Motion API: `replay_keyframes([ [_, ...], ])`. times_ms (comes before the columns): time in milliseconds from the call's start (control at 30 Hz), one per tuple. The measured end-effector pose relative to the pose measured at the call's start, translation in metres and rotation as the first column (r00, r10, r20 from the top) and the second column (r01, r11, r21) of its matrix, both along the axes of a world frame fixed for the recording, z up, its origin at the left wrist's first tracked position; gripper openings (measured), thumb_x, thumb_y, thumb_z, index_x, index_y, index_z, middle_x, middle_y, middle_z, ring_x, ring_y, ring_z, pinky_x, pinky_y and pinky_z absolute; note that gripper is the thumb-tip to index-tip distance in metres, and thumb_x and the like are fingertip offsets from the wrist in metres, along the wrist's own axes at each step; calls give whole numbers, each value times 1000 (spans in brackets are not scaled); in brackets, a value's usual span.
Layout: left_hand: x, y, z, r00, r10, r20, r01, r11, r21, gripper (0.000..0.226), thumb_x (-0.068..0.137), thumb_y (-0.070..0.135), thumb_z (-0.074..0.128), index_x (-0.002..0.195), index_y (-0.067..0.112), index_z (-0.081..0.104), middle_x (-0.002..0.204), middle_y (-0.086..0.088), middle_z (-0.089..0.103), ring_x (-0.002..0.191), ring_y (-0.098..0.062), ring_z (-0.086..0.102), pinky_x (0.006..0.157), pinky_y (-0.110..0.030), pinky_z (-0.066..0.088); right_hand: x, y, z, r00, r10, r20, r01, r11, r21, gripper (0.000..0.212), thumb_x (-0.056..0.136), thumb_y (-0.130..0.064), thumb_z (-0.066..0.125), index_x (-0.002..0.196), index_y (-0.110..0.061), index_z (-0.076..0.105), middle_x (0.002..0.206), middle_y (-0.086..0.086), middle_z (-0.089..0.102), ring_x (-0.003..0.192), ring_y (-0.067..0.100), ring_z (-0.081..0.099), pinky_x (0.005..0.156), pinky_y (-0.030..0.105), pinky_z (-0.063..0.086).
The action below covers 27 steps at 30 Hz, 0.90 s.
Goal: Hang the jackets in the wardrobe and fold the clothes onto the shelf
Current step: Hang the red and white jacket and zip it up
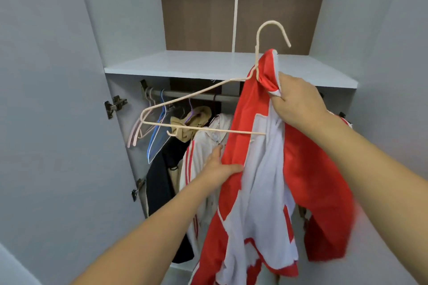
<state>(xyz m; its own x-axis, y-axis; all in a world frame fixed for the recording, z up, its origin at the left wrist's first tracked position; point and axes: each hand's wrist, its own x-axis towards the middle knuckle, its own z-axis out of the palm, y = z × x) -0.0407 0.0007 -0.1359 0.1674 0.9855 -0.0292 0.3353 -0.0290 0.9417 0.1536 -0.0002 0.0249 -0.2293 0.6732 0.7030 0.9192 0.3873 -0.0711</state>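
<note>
Gripping jacket [266, 180] collar with right hand [298, 102], left hand [220, 166] pinching its front; half-threaded hanger [199, 109] could slip free.

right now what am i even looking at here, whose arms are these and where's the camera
The camera sits on a person's head, looking forward and down, so the two bare arms are that person's own. They stand before an open wardrobe. The right hand grips the collar of a red and white jacket together with a cream hanger, whose left arm sticks out bare, so the jacket is only partly on it. The left hand holds the jacket's front edge. Behind, a rail carries spare hangers and other garments. The shelf above shows nothing on it.
</note>
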Motion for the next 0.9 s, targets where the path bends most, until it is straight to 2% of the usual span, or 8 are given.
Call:
replay_keyframes([
  [33,6,9,2,996,-89,-26,88,996,-12,88,67,39,81,144,27,42,139,-1,52,126,-24,52,106,-45,45,0,-6,6,1000,21,-10,-21,1000,23,9,87,-27,43,86,-22,36,88,18,62,73,38,53,64,34,28],
  [100,18,21,9,966,-232,-115,226,972,-60,67,70,38,84,130,25,58,127,-2,64,115,-22,63,101,-45,50,5,-16,15,999,36,-13,-35,997,62,11,90,-23,49,86,-23,38,88,18,63,72,38,53,64,34,28],
  [233,8,28,-2,924,-363,-118,337,921,-194,33,84,26,78,115,16,71,110,0,74,98,-15,71,89,-25,56,34,-24,26,998,-51,-28,53,996,69,12,94,-20,55,86,-14,48,93,22,64,84,45,57,65,38,32],
  [333,-29,31,-18,977,-207,-47,195,963,-186,19,99,20,60,102,6,72,96,-7,74,86,-18,68,70,-15,53,47,-30,24,995,-29,-100,37,997,72,19,96,-20,56,81,-11,48,88,21,63,81,43,56,65,38,36],
  [533,-113,44,24,908,122,401,-20,968,-249,27,104,10,42,117,4,65,104,-15,74,86,-22,74,69,-32,60,41,-22,11,996,-21,84,24,999,-30,13,94,-22,57,97,-10,57,98,24,66,88,46,59,72,48,48],
  [667,-152,48,91,887,280,367,-173,939,-299,27,103,20,47,112,0,63,87,-15,75,72,-24,73,60,-35,59,35,-9,-9,963,-81,256,103,992,-77,33,86,-17,61,117,-10,59,108,19,67,94,43,63,71,43,48],
  [733,-162,45,122,913,271,305,-171,933,-316,25,102,21,50,104,1,65,85,-14,75,71,-24,73,60,-35,60,27,-4,-19,943,-135,304,165,983,-77,31,84,-22,57,115,-17,58,105,13,67,90,38,65,67,40,48],
  [900,-133,31,165,917,147,371,-42,960,-277,27,103,18,46,100,-3,63,78,-17,73,65,-25,73,55,-36,60,1,12,-35,981,-156,117,172,975,-141,26,86,-31,45,104,-15,56,100,13,66,89,39,63,67,39,44],
])
